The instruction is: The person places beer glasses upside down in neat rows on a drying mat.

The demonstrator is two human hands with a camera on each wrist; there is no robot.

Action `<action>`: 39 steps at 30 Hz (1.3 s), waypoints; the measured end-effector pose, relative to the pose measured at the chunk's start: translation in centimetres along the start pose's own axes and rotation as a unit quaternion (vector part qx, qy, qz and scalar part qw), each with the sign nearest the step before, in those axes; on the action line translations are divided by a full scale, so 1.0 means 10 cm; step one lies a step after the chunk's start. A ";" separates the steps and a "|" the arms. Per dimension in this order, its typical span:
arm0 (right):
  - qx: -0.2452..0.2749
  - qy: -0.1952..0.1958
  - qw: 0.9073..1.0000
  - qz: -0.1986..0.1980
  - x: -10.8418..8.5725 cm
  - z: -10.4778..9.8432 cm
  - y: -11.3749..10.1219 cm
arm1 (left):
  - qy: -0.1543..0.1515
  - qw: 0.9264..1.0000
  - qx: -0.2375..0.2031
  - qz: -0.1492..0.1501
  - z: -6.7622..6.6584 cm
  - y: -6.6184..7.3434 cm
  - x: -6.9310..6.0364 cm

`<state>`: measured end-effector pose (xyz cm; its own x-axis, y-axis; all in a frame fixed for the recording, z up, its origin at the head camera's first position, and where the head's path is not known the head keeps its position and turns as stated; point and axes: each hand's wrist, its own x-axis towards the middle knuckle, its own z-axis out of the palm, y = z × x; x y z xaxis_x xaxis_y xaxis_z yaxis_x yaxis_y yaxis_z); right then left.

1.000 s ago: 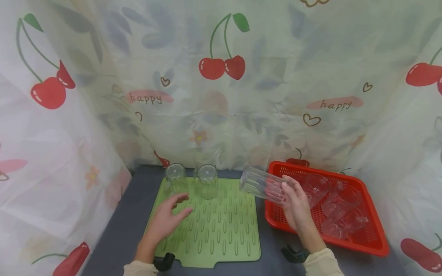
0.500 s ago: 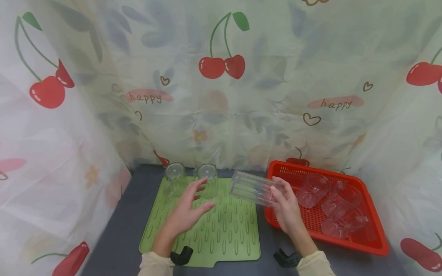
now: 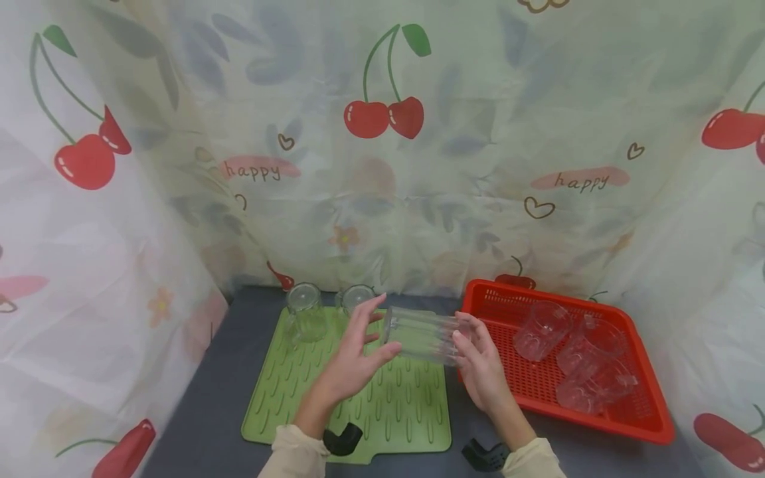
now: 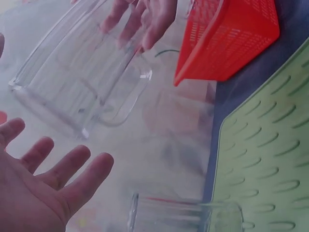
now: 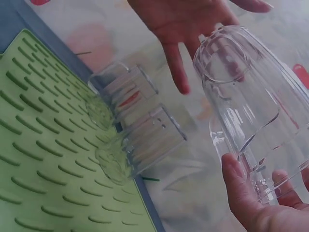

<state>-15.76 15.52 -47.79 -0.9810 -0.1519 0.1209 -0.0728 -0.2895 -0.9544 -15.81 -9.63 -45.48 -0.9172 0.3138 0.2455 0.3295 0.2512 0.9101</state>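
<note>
- Right hand (image 3: 485,375) grips one end of a clear mug (image 3: 421,335), held nearly sideways above the green mat (image 3: 412,411).
- Left hand (image 3: 349,368), fingers spread, is just beside the mug's other end.
- On the counter (image 3: 200,405), right of the mat, a red basket (image 3: 586,419) holds three mugs (image 3: 540,330).
- Two more mugs (image 3: 307,320) stand on the mat's far edge, before a cherry-print curtain (image 3: 382,219).

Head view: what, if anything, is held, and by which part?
The right hand holds a clear mug by its end farther from the left hand, which holds nothing.
</note>
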 end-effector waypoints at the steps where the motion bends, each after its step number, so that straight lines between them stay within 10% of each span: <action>1: -0.001 -0.002 1.000 0.000 0.00 0.01 0.01 | 0.000 1.000 0.002 -0.003 0.01 0.01 0.00; 21: 0.017 -0.026 0.999 -0.008 0.01 0.22 0.11 | 0.031 0.999 0.014 0.008 0.10 -0.01 0.03; 39: -0.154 -0.064 0.986 0.027 0.01 0.20 0.18 | 0.088 0.993 -0.011 0.080 0.11 0.01 0.09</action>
<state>-15.68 13.12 -48.91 -0.9555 -0.2834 0.0814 -0.0907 0.0200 -0.9957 -16.41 -8.34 -45.55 -0.8792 0.1822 0.4403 0.4709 0.1912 0.8612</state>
